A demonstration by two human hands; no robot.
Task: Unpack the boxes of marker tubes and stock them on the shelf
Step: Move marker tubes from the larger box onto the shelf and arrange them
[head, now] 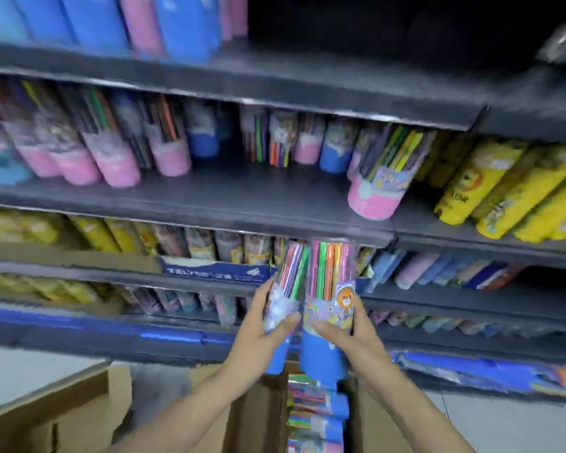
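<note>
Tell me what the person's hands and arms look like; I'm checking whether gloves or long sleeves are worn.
Both are bare. The left hand and right hand wear no gloves, and no rings, watch or bracelet show. The forearms are uncovered down to the frame's edge; no sleeve is in view.

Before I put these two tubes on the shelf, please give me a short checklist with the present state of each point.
1. Left hand grips the left marker tube: ok.
2. Right hand grips the right marker tube: ok.
3. Both tubes upright, blue bases down: ok.
4. Free space on the middle shelf, between the pink tubes: ok.
5. More tubes left in the open box below: ok.
6. Labels readable for matching the shelf stock: cannot tell, the picture is blurred.
</note>
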